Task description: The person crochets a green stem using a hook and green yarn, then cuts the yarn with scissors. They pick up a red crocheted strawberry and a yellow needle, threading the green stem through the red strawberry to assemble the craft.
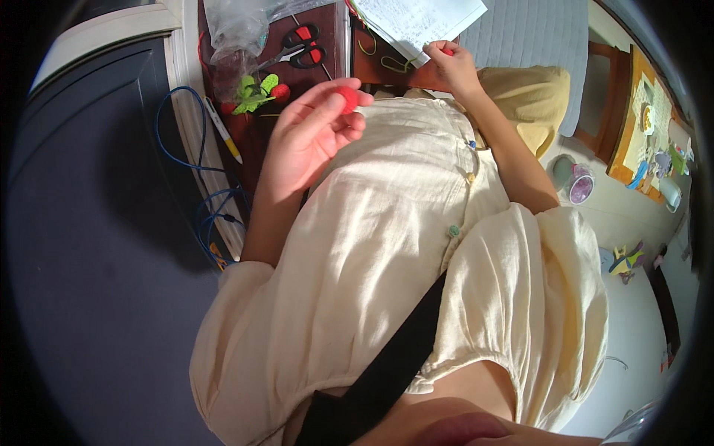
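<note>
My left hand (312,134) pinches a small red crocheted ball (347,99) between thumb and fingers, above the left part of my lap. Over by the corner of a handwritten sheet (418,22), my right hand (453,66) has its fingertips closed on a green yarn strand (397,70). A small red piece (447,51) shows at those fingers, mostly hidden. On the dark red tabletop (268,150) lie green crocheted leaves (254,95) with a red crocheted ball (280,92) beside them. Black-handled scissors (301,49) lie just beyond, over a red object.
A clear plastic bag (234,28) lies at the table's far left. A white and yellow pen (224,134) and a looped blue cable (162,128) lie along the left edge, near a dark door panel (111,195). A wooden table (625,145) bearing clutter stands far right.
</note>
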The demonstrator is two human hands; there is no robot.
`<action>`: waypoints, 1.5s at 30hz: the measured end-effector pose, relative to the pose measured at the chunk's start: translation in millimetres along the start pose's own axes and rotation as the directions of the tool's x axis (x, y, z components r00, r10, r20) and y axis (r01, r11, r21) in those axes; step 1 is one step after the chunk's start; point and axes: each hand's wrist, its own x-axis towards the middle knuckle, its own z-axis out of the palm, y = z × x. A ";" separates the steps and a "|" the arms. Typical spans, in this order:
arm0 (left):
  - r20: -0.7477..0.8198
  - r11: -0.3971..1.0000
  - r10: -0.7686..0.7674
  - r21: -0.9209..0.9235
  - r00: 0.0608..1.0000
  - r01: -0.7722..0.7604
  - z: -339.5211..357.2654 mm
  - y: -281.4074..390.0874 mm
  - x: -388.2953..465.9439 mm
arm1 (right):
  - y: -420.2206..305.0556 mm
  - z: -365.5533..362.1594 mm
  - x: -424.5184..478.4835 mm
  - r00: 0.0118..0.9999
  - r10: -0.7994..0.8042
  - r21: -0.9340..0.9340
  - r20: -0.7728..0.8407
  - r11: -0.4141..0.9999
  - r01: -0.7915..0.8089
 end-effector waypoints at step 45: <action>0.398 0.862 -0.015 0.470 0.917 -0.190 22.0 -1.5 -16.6 | -101.7 140.6 -76.9 0.500 -0.549 -0.333 0.669 0.380 0.863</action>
